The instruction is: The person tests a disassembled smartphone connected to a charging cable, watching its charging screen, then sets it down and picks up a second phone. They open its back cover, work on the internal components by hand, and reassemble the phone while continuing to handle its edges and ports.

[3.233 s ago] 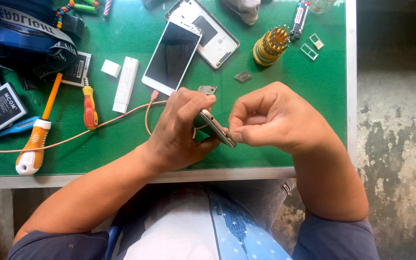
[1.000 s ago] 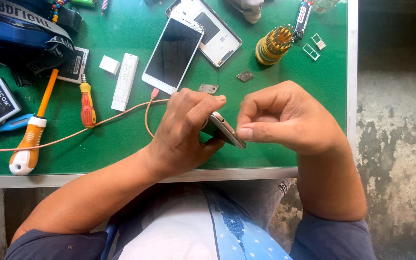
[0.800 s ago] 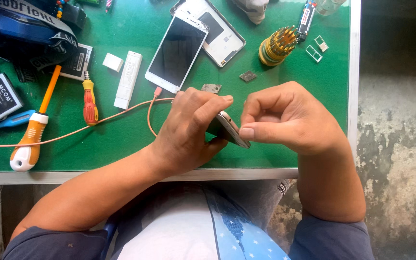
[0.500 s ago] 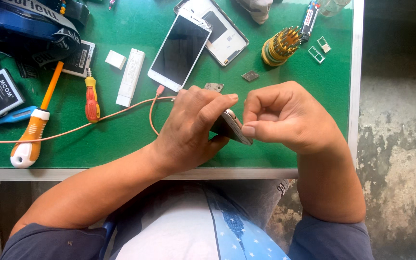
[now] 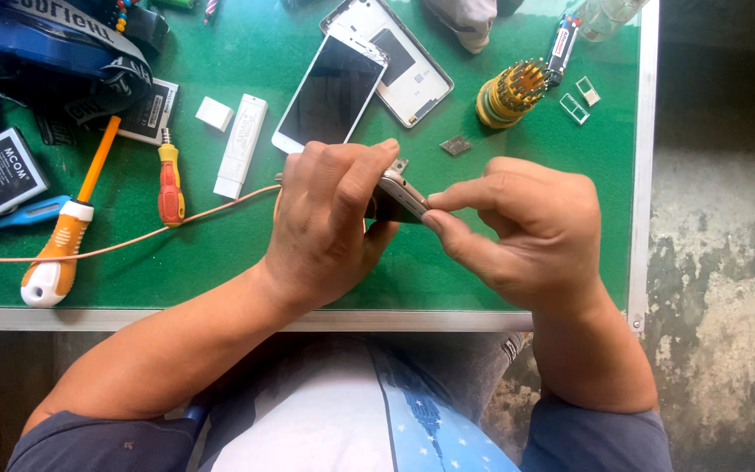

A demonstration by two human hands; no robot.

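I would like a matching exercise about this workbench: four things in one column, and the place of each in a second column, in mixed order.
Things:
1. phone with the dark screen
2. round yellow bit holder
3. big orange-handled screwdriver
4. small gold phone

Places:
a. between the left hand and the right hand
b. far left of the green mat
c. top right, near two small card trays
d. top middle, overlapping an open phone shell

Pairs: 1-d, 2-c, 3-b, 4-a
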